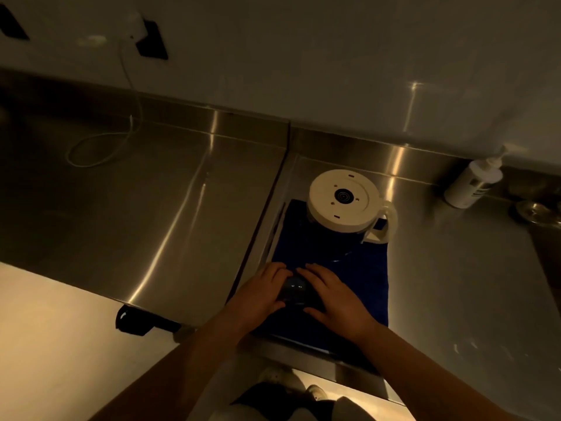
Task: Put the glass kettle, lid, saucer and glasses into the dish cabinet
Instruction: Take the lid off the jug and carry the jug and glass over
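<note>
Between both hands' grip (296, 294), glass (294, 291)

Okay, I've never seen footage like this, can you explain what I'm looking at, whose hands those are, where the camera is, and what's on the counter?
This is one picture from a camera worn on a person's head, looking forward and down, so the arms coming up from the bottom are the wearer's own. There is no machine here.

The left hand and the right hand both curl round a small glass between them, low over a dark blue cloth spread on a steel counter.

Behind the hands, on the cloth, a glass kettle stands upside down, its cream base facing up. A white pump bottle stands at the far right by the wall, and a white cable loops on the left counter.
</note>
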Demonstrator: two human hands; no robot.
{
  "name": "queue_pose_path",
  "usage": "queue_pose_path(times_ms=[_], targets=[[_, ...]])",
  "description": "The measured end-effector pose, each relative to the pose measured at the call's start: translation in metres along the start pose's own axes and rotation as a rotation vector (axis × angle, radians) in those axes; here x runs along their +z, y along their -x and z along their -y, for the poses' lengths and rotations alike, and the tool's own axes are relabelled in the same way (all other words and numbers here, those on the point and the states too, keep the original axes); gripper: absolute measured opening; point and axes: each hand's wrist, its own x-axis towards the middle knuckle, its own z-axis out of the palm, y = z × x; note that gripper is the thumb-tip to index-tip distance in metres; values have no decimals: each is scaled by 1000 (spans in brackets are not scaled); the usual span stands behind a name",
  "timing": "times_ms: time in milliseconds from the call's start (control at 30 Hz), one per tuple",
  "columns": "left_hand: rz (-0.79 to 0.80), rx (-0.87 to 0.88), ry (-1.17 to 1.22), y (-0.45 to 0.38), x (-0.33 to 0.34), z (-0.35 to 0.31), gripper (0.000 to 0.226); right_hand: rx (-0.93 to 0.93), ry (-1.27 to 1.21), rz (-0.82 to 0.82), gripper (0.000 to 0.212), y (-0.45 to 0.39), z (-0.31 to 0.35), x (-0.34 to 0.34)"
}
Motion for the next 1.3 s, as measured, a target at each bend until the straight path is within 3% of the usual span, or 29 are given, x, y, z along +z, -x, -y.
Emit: queue_pose_path(times_ms=[433,800,1300], targets=[[48,52,-200,-10,22,7,88,58,-104,-15,91,1,9,8],[-9,19,259,-22,10,-20,88,-130,136,-77,72,-3,16,-45],[15,-2,334,-28,4,-21,94,8,-23,-67,77,-9,15,-37]])
